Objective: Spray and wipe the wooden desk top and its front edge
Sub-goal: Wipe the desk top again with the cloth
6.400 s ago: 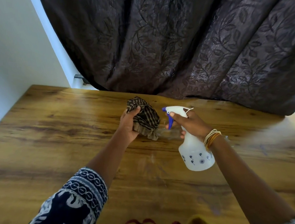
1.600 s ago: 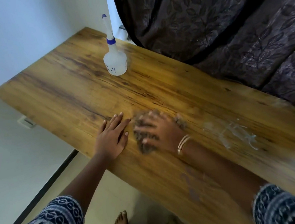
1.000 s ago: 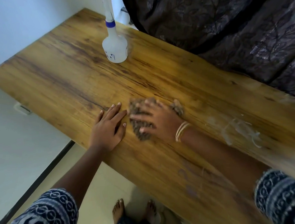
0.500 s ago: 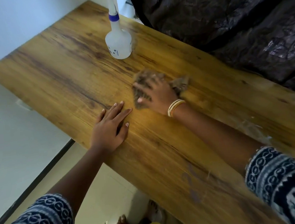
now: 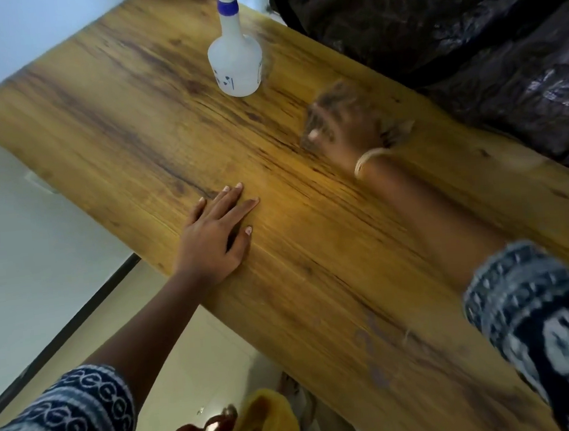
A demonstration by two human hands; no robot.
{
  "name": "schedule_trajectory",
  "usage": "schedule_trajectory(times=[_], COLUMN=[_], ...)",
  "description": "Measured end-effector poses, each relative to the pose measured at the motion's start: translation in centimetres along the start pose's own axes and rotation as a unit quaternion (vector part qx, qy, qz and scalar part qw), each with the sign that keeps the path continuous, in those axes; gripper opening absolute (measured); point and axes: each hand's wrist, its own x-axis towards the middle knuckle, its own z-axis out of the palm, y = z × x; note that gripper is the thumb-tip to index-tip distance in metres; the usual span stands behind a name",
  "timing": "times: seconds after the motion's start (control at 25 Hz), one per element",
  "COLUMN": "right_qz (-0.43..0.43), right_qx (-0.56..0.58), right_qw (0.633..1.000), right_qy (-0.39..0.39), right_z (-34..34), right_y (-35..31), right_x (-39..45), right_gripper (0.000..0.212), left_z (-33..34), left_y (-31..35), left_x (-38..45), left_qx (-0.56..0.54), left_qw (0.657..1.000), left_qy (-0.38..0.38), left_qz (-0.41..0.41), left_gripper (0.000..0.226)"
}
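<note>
Wiping is the step we judge ourselves to be in, with our right hand point(image 5: 344, 131) spread over a dark, bunched cloth point(image 5: 331, 99) near the worktop's point(image 5: 124, 126) far edge, close to where the dark patterned curtain point(image 5: 448, 22) hangs down. Motion blur smears both hand and cloth, so we cannot tell whether the fingers lie flat on the fabric or curl into it; the cloth shows past the fingertips and again beside the wrist, where pale bangles point(image 5: 369, 159) sit. Our left hand point(image 5: 214, 235) lies flat on the wood close to the front edge, fingers straight and together, holding nothing; it seems placed there to brace us while the other arm reaches across. The white spray bottle point(image 5: 236, 61), with its blue collar, stands upright near the far edge towards the left end, just left of the cloth and apart from it, probably parked there to free both hands. Faint pale marks point(image 5: 373, 345) show on the wood near the front edge towards the right, beside our patterned right sleeve point(image 5: 540, 323), so that stretch and the front edge itself look not yet done. Below the front edge we see pale floor point(image 5: 170, 345) and some yellow and red garment point(image 5: 246, 428).
</note>
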Motion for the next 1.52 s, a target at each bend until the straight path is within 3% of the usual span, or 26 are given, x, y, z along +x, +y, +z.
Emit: schedule_trajectory(times=[0.12,0.2,0.24,0.32,0.4,0.44,0.52,0.64,0.72,0.8,0.84,0.88,0.96,1.04,1.12,1.2,1.28,1.4,1.48,1.52], right_qz=[-0.277,-0.335,-0.285,-0.085,0.122,0.184,0.192,-0.013,-0.215,-0.311,-0.295,-0.224,-0.008,0.194,0.299,0.241,0.057,-0.205,-0.249,-0.215], right_qx=[-0.022,-0.028,-0.035,-0.034,-0.001,0.017,-0.001,-0.02,-0.027,-0.022,-0.026,-0.031,-0.032,0.013,0.041,0.005,-0.019,-0.033,-0.04,-0.053], right_qw=[0.958,0.94,0.957,0.995,0.992,0.983,0.981,1.0,0.975,0.947,0.954,0.974,0.999,0.981,0.953,0.97,0.998,0.976,0.966,0.974], right_qy=[-0.062,-0.058,-0.027,0.036,0.02,0.005,0.005,0.015,-0.049,-0.071,-0.048,-0.021,0.012,0.006,-0.015,-0.007,-0.009,-0.059,-0.061,-0.04], right_z=[1.8,0.8,0.4,-0.4,-1.5,-1.6,-1.0,1.2,2.1,1.2,0.8,0.8,0.3,-0.6,-0.9,-0.3,1.2,2.3,1.4,1.4], right_y=[-4.5,-1.5,1.3,8.1,13.1,13.0,8.4,-3.1,-8.8,-8.9,-6.9,-4.1,2.6,7.2,5.8,0.6,-6.3,-13.5,-12.4,-10.3], right_x=[-11.1,-12.4,-11.4,-8.6,-7.2,-7.2,-8.7,-16.2,-23.7,-26.2,-24.9,-22.9,-18.7,-16.6,-16.1,-17.5,-21.6,-28.8,-27.4,-25.5], right_gripper=[0.059,0.058,0.057,0.059,0.062,0.063,0.064,0.062,0.058,0.056,0.055,0.053,0.054,0.059,0.06,0.061,0.062,0.056,0.053,0.052], left_z=[-0.1,-0.2,-0.2,-0.2,-0.2,-0.1,0.0,-0.2,-0.6,-0.8,-0.8,-0.8,-0.5,-0.2,0.1,0.4,0.3,0.2,0.2,0.2], left_y=[0.3,0.4,0.3,0.3,0.4,0.4,0.3,0.2,0.2,0.0,-0.3,-0.6,-1.2,-1.4,-1.2,-1.1,-1.3,-1.8,-1.8,-1.7], left_x=[-0.2,-0.1,-0.2,-0.2,-0.2,-0.2,-0.1,-0.5,-1.6,-3.9,-5.0,-6.0,-7.6,-8.9,-10.1,-10.7,-11.2,-11.3,-11.5,-11.6], left_qx=[0.0,0.002,0.001,0.005,0.009,0.007,0.011,0.003,-0.018,-0.027,-0.031,-0.039,-0.078,-0.112,-0.091,-0.076,-0.071,-0.045,-0.034,-0.031], left_qw=[1.0,1.0,1.0,1.0,1.0,1.0,1.0,1.0,0.999,0.997,0.996,0.996,0.993,0.989,0.991,0.993,0.994,0.997,0.998,0.998], left_qy=[0.005,0.006,0.006,0.005,0.008,0.013,0.018,0.014,0.034,0.067,0.078,0.083,0.086,0.094,0.096,0.085,0.072,0.06,0.054,0.052], left_qz=[0.0,0.002,0.002,0.004,0.008,0.012,0.016,0.027,0.029,0.015,0.01,0.006,-0.005,-0.015,-0.022,-0.034,-0.031,-0.01,-0.011,-0.013], left_gripper=[0.052,0.052,0.053,0.053,0.052,0.05,0.049,0.049,0.047,0.044,0.044,0.044,0.041,0.039,0.039,0.041,0.043,0.048,0.051,0.052])
